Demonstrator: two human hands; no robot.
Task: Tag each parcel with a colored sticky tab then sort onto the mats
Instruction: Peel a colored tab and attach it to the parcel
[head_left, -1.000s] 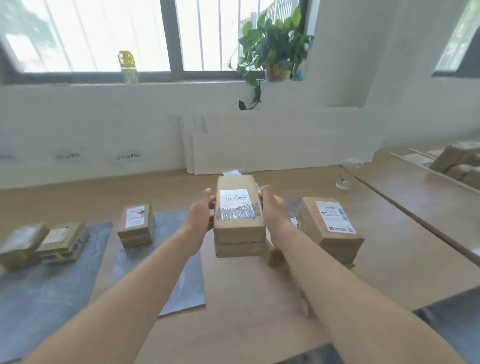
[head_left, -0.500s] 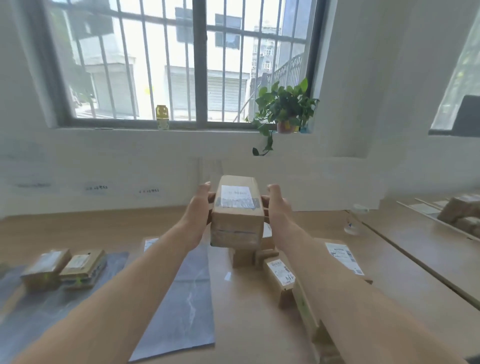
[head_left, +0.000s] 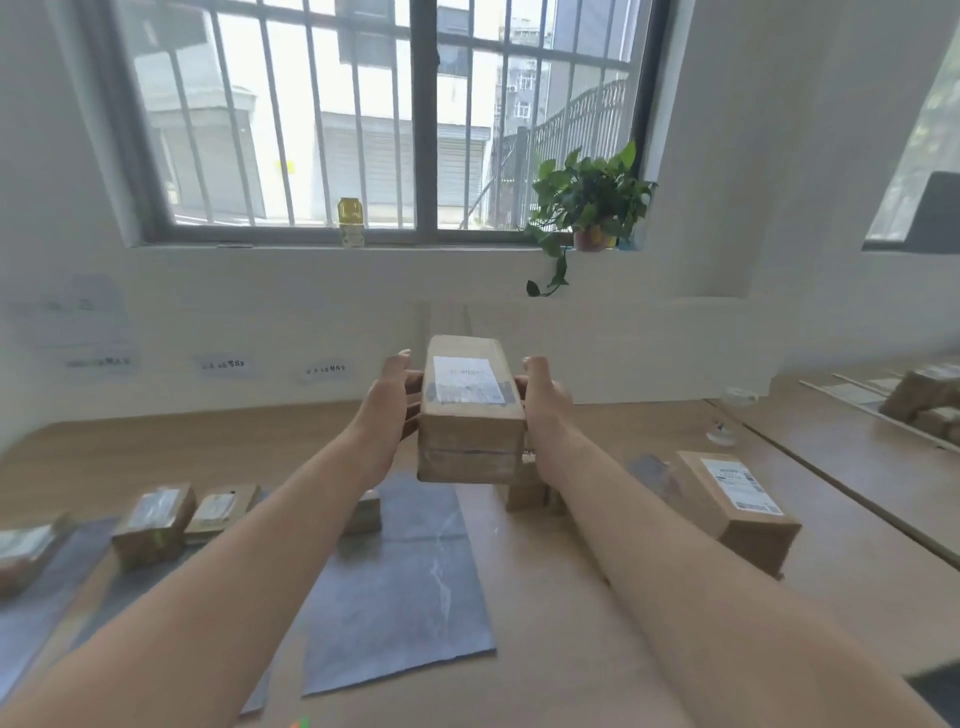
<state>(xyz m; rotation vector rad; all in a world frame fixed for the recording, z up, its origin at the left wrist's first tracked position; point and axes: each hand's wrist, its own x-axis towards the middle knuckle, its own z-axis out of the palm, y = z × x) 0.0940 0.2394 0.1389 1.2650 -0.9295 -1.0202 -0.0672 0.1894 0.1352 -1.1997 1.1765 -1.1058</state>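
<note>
A brown cardboard parcel (head_left: 470, 415) with a white label and grey tape hangs in the air over the wooden table (head_left: 545, 597). My left hand (head_left: 395, 400) grips its left side and my right hand (head_left: 543, 402) grips its right side. Below lies a grey mat (head_left: 410, 587) with one small parcel (head_left: 363, 512) half hidden behind my left forearm. A second grey mat (head_left: 31, 618) at the far left carries three small parcels (head_left: 156, 519). No coloured tab shows on the held parcel.
A larger labelled parcel (head_left: 737, 504) sits on the table to the right, and small boxes (head_left: 530, 488) stand under the held parcel. More parcels (head_left: 924, 400) lie on a second table at far right. A potted plant (head_left: 587, 208) and a jar (head_left: 350, 221) stand on the windowsill.
Both hands have lifted the parcel up off the stack of boxes and held it level in front. The view has tilted upward toward the window.
</note>
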